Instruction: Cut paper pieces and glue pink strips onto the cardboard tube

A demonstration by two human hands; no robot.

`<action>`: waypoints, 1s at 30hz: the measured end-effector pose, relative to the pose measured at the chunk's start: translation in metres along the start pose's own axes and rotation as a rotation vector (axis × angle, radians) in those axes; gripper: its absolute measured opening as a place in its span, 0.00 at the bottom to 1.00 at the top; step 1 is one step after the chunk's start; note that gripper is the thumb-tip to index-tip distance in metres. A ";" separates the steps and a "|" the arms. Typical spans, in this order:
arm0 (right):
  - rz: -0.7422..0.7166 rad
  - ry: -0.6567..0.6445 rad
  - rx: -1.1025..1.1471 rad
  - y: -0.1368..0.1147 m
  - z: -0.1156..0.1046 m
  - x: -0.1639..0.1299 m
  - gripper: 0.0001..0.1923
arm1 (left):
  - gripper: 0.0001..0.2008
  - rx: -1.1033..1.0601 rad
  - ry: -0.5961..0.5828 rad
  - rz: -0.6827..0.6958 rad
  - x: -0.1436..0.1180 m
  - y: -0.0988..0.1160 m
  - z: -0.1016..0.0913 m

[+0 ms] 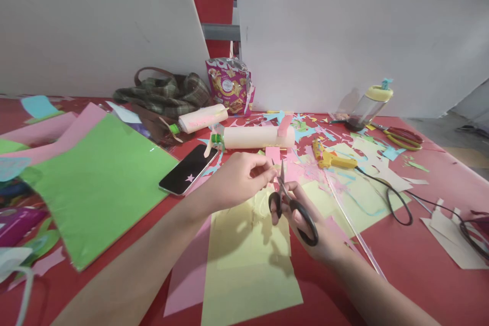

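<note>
My right hand (301,209) has its fingers in the black handles of a pair of scissors (281,186). The blades point away from me and stand slightly apart. Just left of them, my left hand (244,178) pinches a small piece of pale yellow paper (275,167), mostly hidden by the fingertips. Below both hands lies a pale yellow paper sheet (252,280), partly over a pink sheet (187,280). Beyond the hands, a paper-wrapped bottle (252,137) with a green cap lies on its side, a pink strip across it.
A phone (189,169) and a green paper stack (103,183) lie left. On the right are a yellow glue gun (332,158) with its black cord, pliers (403,137) and a clear container (369,107). A snack bag (230,86) stands behind. Paper scraps cover the red table (435,173).
</note>
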State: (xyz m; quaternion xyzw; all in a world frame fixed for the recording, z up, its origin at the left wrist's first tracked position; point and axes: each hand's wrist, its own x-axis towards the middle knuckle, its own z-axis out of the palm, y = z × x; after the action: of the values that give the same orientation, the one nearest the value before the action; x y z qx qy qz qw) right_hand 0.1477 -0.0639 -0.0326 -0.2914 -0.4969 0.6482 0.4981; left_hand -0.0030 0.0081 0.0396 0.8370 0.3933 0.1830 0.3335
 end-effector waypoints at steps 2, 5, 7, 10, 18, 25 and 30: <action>-0.002 -0.006 0.004 0.001 0.000 0.000 0.16 | 0.14 0.014 -0.006 -0.003 0.000 0.000 -0.001; 0.011 -0.014 0.008 0.000 0.000 0.000 0.17 | 0.14 0.033 -0.009 -0.008 0.000 -0.001 -0.002; 0.023 -0.016 0.010 0.000 0.000 0.000 0.17 | 0.14 0.042 -0.012 -0.016 0.000 -0.001 -0.003; 0.040 -0.014 0.009 -0.001 0.000 -0.001 0.17 | 0.13 0.049 -0.032 -0.025 0.000 -0.001 -0.005; 0.065 0.002 0.005 -0.001 0.001 0.000 0.17 | 0.12 0.055 -0.066 -0.043 0.000 -0.002 -0.007; 0.064 0.011 -0.013 0.000 0.001 0.001 0.15 | 0.12 -0.007 -0.081 -0.052 0.002 -0.001 -0.007; 0.047 0.021 -0.017 0.000 0.002 0.001 0.15 | 0.12 -0.065 -0.085 -0.065 0.003 -0.002 -0.006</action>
State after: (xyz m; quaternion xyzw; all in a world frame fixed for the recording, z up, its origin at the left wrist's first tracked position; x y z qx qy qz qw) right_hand 0.1460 -0.0634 -0.0318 -0.3136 -0.4903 0.6524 0.4855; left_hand -0.0061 0.0142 0.0426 0.8195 0.3996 0.1492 0.3829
